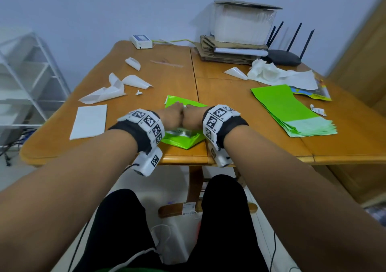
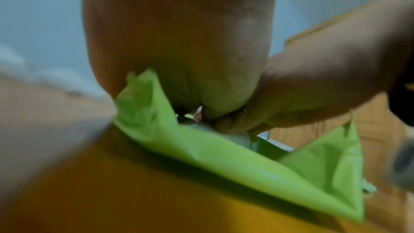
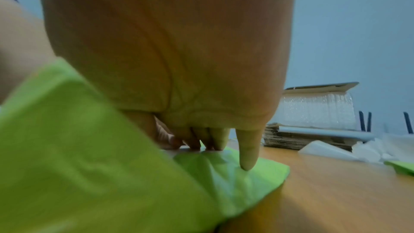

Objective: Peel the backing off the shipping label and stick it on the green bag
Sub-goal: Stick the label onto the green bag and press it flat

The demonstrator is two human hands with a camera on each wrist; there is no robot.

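The green bag [image 1: 183,143] lies at the table's front edge, its near corner hanging over. Both hands rest on top of it, side by side and touching. My left hand [image 1: 171,115] and right hand [image 1: 193,117] point their fingers down onto the bag. A strip of the white shipping label [image 1: 180,133] shows under the wrists. In the right wrist view the right hand's fingertips [image 3: 213,143] press on the green bag [image 3: 89,148], the little finger straight. In the left wrist view the left palm covers its own fingers above the green bag [image 2: 224,159].
Peeled white backings [image 1: 108,92] and a stack of white sheets [image 1: 89,121] lie to the left on the wooden table [image 1: 229,104]. A pile of green bags [image 1: 292,115] sits at right. Crumpled paper [image 1: 265,73], cardboard with bubble wrap [image 1: 240,31] and a router [image 1: 284,57] stand behind.
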